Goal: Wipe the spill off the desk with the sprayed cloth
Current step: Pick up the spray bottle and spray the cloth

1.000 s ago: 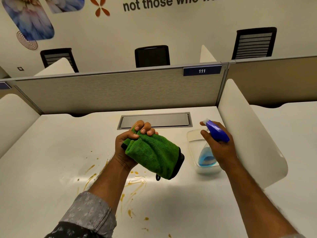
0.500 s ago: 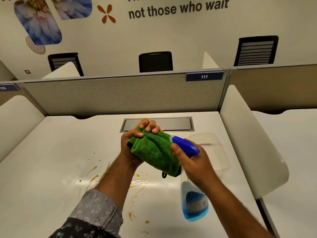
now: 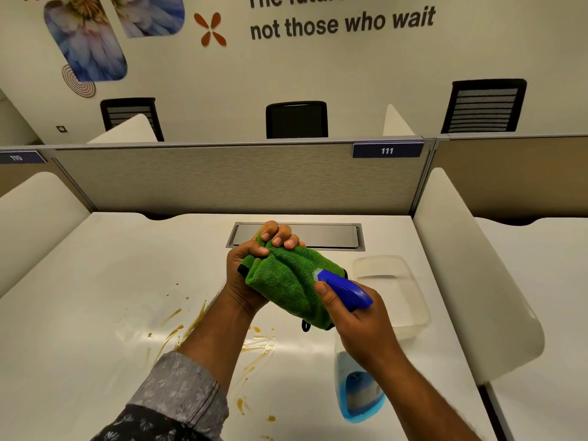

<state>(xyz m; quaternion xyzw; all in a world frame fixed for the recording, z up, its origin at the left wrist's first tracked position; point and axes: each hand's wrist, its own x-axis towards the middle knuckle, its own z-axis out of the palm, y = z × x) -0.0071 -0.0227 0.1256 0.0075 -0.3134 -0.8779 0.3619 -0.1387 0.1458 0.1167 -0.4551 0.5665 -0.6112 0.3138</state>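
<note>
Left hand (image 3: 251,275) fingers clench green cloth (image 3: 286,281); right hand (image 3: 359,319) fingers grip spray bottle (image 3: 356,393); partition tag (image 3: 387,150) reads "111".

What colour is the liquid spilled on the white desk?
Amber-brown streaks and drops of spilled liquid, clearest in the head view, below the left hand.

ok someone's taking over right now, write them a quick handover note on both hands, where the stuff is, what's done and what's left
Left hand: closed on the bunched green cloth, held up above the desk.
Right hand: gripping the spray bottle by its blue head, nozzle right against the cloth; blue liquid fills the lower part of the bottle.
Spill: brown streaks and drops on the desk beneath and to the left of the hands, untouched.
Clear plastic container: on the desk to the right, nothing in it.
Done: cloth and bottle picked up and brought together. Whether spray has come out, I cannot tell.
Left: finish spraying, put the bottle down, wipe the spill.
</note>
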